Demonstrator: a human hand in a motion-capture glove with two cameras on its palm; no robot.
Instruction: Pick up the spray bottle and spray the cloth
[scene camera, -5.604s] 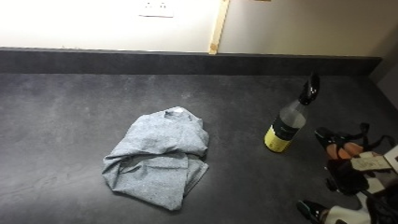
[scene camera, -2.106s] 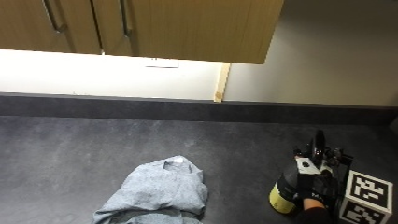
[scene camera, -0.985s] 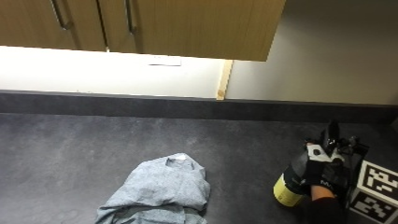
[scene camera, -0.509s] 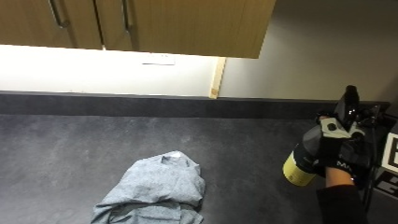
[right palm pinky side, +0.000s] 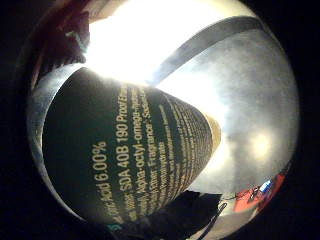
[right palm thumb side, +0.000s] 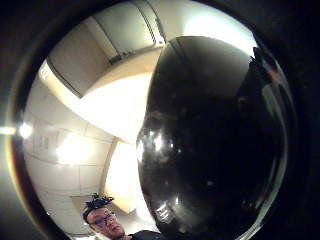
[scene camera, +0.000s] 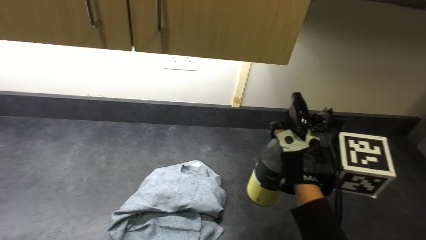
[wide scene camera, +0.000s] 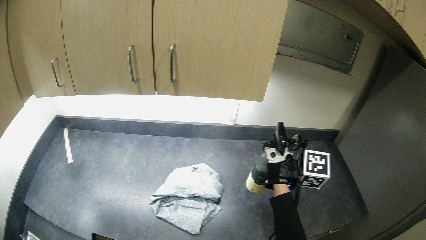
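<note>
Lifted since a moment earlier, the clear plastic spray bottle with yellow base (scene camera: 264, 177) hung above the dark speckled countertop (scene camera: 80, 155), grasped by the black-gloved right hand (scene camera: 299, 167), right of the crumpled grey-blue cloth (scene camera: 176, 202).

I see the cloth (scene camera: 174, 205) as pale blue-grey, lying on a dark charcoal, faintly speckled countertop (scene camera: 80, 160). Beside the cloth, the spray bottle (scene camera: 266, 175) has a clear grey body, a yellow base and a black nozzle; close up its label (right palm pinky side: 125, 160) is dark green with pale yellow lettering. My right hand (scene camera: 301, 165) on the bottle is in black with a grey patch. Above the cloth, the cabinets (scene camera: 200, 25) are tan wood with grey metal handles.
</note>
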